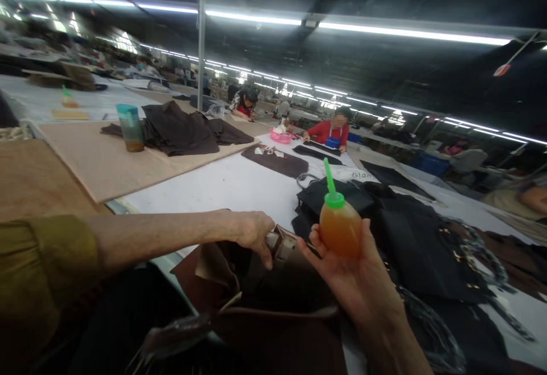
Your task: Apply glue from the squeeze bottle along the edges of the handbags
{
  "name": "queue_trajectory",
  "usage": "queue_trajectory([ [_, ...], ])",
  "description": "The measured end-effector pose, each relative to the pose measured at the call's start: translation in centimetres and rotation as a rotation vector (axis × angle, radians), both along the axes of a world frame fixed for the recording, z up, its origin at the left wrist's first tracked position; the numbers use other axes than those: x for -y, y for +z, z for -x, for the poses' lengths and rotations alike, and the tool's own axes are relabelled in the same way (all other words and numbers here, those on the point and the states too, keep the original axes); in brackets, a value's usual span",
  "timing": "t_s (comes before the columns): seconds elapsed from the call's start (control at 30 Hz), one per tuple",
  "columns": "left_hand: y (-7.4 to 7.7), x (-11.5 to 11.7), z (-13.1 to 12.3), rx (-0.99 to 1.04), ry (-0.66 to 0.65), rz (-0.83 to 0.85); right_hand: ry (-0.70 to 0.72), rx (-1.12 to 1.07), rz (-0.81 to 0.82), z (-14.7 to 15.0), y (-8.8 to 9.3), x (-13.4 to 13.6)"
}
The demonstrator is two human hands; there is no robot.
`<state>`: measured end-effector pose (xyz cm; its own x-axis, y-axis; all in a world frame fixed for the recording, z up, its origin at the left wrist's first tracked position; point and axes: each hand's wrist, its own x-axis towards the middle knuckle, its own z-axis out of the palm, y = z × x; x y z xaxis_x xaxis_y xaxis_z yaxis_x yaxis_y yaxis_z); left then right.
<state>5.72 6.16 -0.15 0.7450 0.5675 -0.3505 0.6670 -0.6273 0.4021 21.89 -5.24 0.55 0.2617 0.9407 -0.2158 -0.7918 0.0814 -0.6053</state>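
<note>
My right hand [356,286] is closed around a squeeze bottle [339,229] of orange-brown liquid with a green cap and a long green nozzle. The bottle is upright, its nozzle tilted slightly to the left. My left hand [254,233] pinches the upper edge of a dark brown bag [294,275], thumb on the near side. That bag gapes toward me, with lighter tan flaps inside at its left. Its lower part falls into shadow. The bottle is held just right of the bag's rim and apart from it.
Black bags [427,244] with chains are heaped on the right. A teal-lidded cup [130,127] stands beside dark brown pieces [179,127] on a tan board [85,153]. A pole [201,39] rises behind. Co-workers [333,130] sit across the white table [200,187].
</note>
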Motion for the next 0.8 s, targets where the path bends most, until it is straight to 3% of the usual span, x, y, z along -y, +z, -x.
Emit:
queue_trajectory([
  [0.2, -2.2, 0.9, 1.0, 0.036, 0.024, -0.368, 0.008, -0.016, 0.012, 0.3, -0.1, -0.2],
  [0.3, -3.4, 1.9, 0.5, 0.06, 0.128, -0.425, 0.01, -0.047, 0.018, 0.7, 0.0, -0.3],
  [0.6, -5.1, 2.6, -1.8, 0.093, 0.355, -0.372, -0.053, -0.103, 0.06, 0.9, 0.3, -0.2],
  [0.8, -5.8, 3.4, -1.2, 0.281, 0.425, -0.042, -0.072, -0.116, 0.034, 0.5, 0.2, -0.3],
])
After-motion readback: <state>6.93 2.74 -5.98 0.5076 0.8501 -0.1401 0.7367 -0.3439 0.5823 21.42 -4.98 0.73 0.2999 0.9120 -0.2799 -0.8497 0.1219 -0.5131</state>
